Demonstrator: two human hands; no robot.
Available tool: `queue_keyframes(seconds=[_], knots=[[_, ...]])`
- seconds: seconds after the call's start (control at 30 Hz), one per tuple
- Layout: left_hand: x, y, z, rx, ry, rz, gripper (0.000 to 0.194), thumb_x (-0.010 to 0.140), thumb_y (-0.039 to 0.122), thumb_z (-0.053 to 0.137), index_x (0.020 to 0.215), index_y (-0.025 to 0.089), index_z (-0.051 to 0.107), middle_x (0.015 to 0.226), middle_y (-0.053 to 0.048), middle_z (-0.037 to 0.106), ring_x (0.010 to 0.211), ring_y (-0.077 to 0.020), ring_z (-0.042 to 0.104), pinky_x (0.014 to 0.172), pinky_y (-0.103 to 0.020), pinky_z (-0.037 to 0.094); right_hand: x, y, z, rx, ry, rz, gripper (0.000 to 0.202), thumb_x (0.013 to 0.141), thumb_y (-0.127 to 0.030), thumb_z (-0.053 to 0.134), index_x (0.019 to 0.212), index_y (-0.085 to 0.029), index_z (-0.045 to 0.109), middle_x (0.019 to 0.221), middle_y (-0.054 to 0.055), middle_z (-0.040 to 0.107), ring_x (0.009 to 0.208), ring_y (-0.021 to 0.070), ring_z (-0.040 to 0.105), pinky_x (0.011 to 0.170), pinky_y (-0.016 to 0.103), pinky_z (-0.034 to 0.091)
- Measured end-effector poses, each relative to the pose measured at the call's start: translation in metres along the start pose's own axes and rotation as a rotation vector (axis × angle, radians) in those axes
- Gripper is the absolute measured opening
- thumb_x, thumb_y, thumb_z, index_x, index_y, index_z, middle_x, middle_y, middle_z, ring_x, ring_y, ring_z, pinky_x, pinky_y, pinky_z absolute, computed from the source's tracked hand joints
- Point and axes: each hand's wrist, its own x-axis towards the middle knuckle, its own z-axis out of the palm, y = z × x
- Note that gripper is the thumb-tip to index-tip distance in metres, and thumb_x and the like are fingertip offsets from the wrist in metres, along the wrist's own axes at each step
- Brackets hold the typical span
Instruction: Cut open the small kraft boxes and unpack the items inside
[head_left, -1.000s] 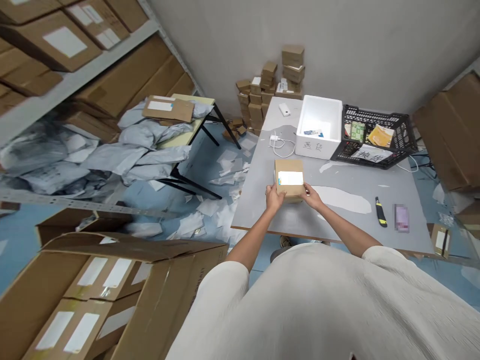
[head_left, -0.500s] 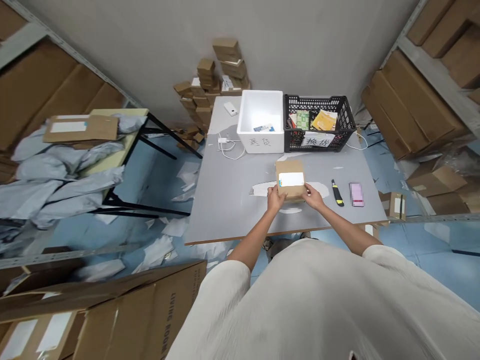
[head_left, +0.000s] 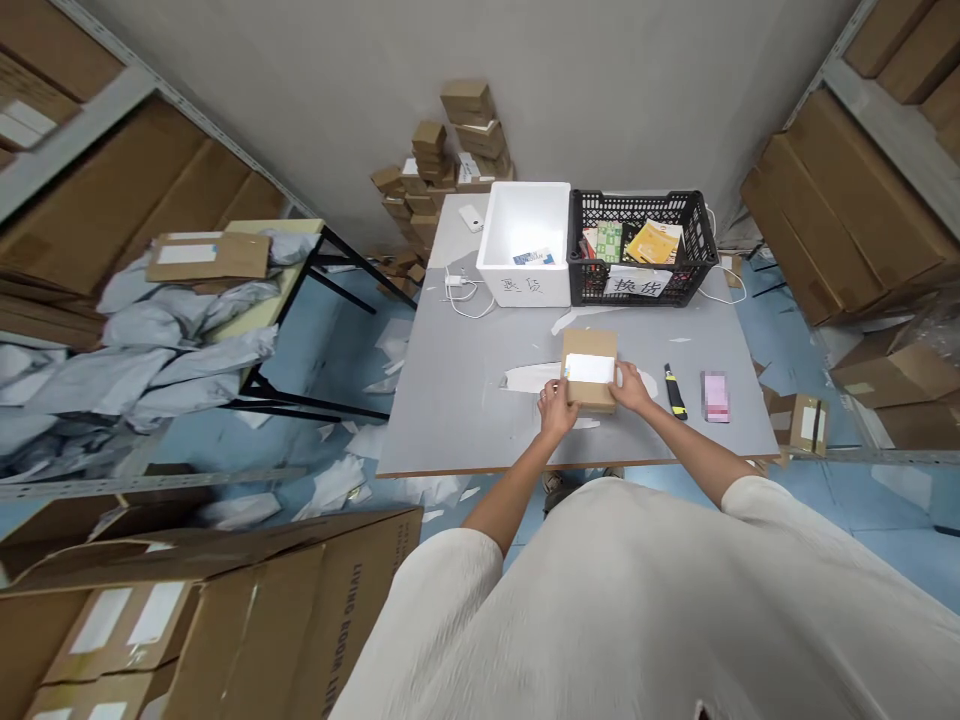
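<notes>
A small brown cardboard box (head_left: 590, 343) with a white label on its top is at the front middle of the grey table (head_left: 450, 400). My left hand (head_left: 556, 407) grips its left side near the front corner, and my right hand (head_left: 630, 387) grips the right side. Under and beside the box lies a torn white paper patch (head_left: 529, 378). To the right of my right hand rests a black and yellow box cutter (head_left: 675, 391). A pink phone-like object (head_left: 715, 397), blurred over, lies beyond the cutter.
At the table's back stand a white foam bin (head_left: 525, 288) and a black plastic crate (head_left: 643, 285) holding small packets. A white cable (head_left: 472, 308) lies left of the bin. Grey mailing bags (head_left: 105, 375) cover a side table, and a large open carton (head_left: 300, 610) stands lower left.
The box now sits flatter and slightly nearer the table front, with both hands still at its sides. The whole view has shifted slightly.
</notes>
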Motion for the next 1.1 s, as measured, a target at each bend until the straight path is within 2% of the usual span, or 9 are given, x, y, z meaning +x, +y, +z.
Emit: queue_keyframes(seconds=[0.17, 0.33, 0.47, 0.57, 0.67, 0.77, 0.87, 0.97, 1.1], knots=[[-0.012, 0.014, -0.006, 0.157, -0.065, 0.125, 0.047, 0.096, 0.030, 0.073, 0.141, 0.030, 0.061, 0.155, -0.013, 0.053, 0.144, -0.0363, 0.045, 0.117, -0.051, 0.038, 0.043, -0.012, -0.015, -0.219, -0.077, -0.021, 0.078, 0.093, -0.035, 0.064, 0.167, -0.018, 0.045, 0.180, 0.016, 0.033, 0.157, 0.0415, 0.042, 0.128, 0.055, 0.040], [-0.012, 0.015, -0.006, 0.234, -0.089, 0.188, 0.020, 0.102, 0.025, 0.061, 0.121, 0.024, 0.069, 0.135, -0.014, 0.062, 0.125, -0.0329, 0.058, 0.105, -0.045, 0.046, 0.075, -0.021, -0.025, -0.315, -0.181, -0.072, 0.083, 0.093, -0.038, 0.066, 0.170, -0.022, 0.041, 0.186, 0.013, 0.022, 0.161, 0.0453, 0.033, 0.127, 0.060, 0.038], [-0.012, 0.013, -0.001, 0.201, -0.192, 0.192, 0.020, 0.107, 0.026, 0.052, 0.113, 0.023, 0.071, 0.117, -0.011, 0.068, 0.104, -0.0282, 0.067, 0.093, -0.040, 0.051, 0.089, -0.020, -0.029, -0.334, -0.246, -0.093, 0.092, 0.091, -0.042, 0.071, 0.174, -0.024, 0.036, 0.188, 0.012, 0.014, 0.166, 0.0453, 0.024, 0.129, 0.061, 0.033], [-0.015, 0.013, 0.002, 0.188, -0.174, 0.185, 0.021, 0.108, 0.026, 0.050, 0.114, 0.023, 0.071, 0.118, -0.011, 0.070, 0.102, -0.0278, 0.068, 0.093, -0.040, 0.052, 0.093, -0.019, -0.032, -0.352, -0.284, -0.090, 0.096, 0.090, -0.047, 0.072, 0.175, -0.025, 0.033, 0.188, 0.013, 0.011, 0.166, 0.0464, 0.021, 0.130, 0.064, 0.029], [-0.017, 0.012, 0.005, 0.188, -0.135, 0.164, 0.020, 0.109, 0.026, 0.049, 0.114, 0.022, 0.069, 0.120, -0.013, 0.069, 0.105, -0.0286, 0.068, 0.094, -0.040, 0.053, 0.091, -0.019, -0.034, -0.373, -0.248, -0.110, 0.094, 0.089, -0.051, 0.073, 0.172, -0.026, 0.037, 0.186, 0.014, 0.019, 0.164, 0.0466, 0.025, 0.128, 0.064, 0.028], [-0.018, 0.007, 0.006, 0.159, -0.083, 0.126, 0.018, 0.109, 0.025, 0.050, 0.116, 0.022, 0.066, 0.123, -0.014, 0.066, 0.105, -0.0288, 0.068, 0.095, -0.041, 0.053, 0.085, -0.018, -0.036, -0.384, -0.152, -0.113, 0.084, 0.090, -0.048, 0.071, 0.166, -0.024, 0.045, 0.178, 0.017, 0.035, 0.160, 0.0453, 0.032, 0.127, 0.064, 0.030], [-0.013, -0.002, 0.004, 0.105, -0.041, 0.092, 0.016, 0.106, 0.024, 0.053, 0.119, 0.021, 0.064, 0.128, -0.015, 0.062, 0.107, -0.0297, 0.067, 0.095, -0.042, 0.055, 0.074, -0.012, -0.039, -0.363, -0.062, -0.015, 0.073, 0.094, -0.044, 0.066, 0.160, -0.019, 0.052, 0.163, 0.021, 0.051, 0.149, 0.0428, 0.047, 0.123, 0.060, 0.038], [0.000, -0.013, -0.001, 0.059, -0.034, 0.058, 0.019, 0.105, 0.026, 0.054, 0.121, 0.022, 0.063, 0.131, -0.016, 0.059, 0.109, -0.0311, 0.068, 0.094, -0.044, 0.057, 0.053, -0.001, -0.040, -0.312, -0.012, 0.099, 0.061, 0.097, -0.040, 0.061, 0.152, -0.014, 0.059, 0.149, 0.023, 0.058, 0.135, 0.0395, 0.059, 0.116, 0.051, 0.047], [0.021, -0.026, -0.010, -0.001, -0.029, 0.077, 0.025, 0.101, 0.023, 0.057, 0.126, 0.023, 0.062, 0.135, -0.015, 0.056, 0.119, -0.0318, 0.067, 0.103, -0.048, 0.058, 0.011, 0.012, -0.027, -0.234, 0.044, 0.182, 0.052, 0.100, -0.037, 0.055, 0.146, -0.015, 0.065, 0.143, 0.022, 0.062, 0.129, 0.0374, 0.063, 0.109, 0.046, 0.053]])
